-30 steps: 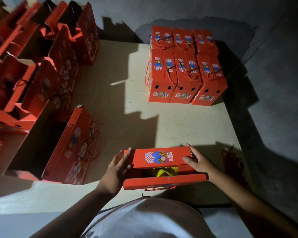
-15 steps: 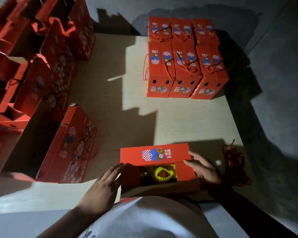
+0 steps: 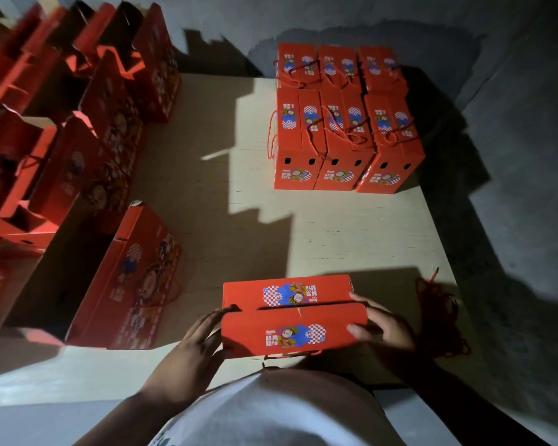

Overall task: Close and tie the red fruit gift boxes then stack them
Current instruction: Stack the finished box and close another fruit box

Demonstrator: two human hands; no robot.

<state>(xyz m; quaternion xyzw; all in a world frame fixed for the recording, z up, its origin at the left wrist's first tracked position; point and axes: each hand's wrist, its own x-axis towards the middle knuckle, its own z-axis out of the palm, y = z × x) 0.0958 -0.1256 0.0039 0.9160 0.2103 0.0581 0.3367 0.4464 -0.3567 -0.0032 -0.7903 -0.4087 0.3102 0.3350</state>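
A red fruit gift box (image 3: 290,317) stands on the pale table (image 3: 351,239) right in front of me. Both of its top flaps lie down, with a thin dark gap between them. My left hand (image 3: 197,346) presses flat against the box's left end. My right hand (image 3: 380,326) holds the right end, fingers over the near flap. A bundle of red cords (image 3: 438,313) lies on the table just right of my right hand. At the far right, several closed boxes with tied red cords form a block (image 3: 345,123).
Several open red boxes (image 3: 71,123) with raised flaps crowd the left side of the table. One open box (image 3: 132,278) lies tilted close to my left hand. A grey wall and floor surround the table's far and right edges.
The near flap has been folded down over the box, hiding the yellow netted fruit seen before. Both hands have shifted to the box's ends.
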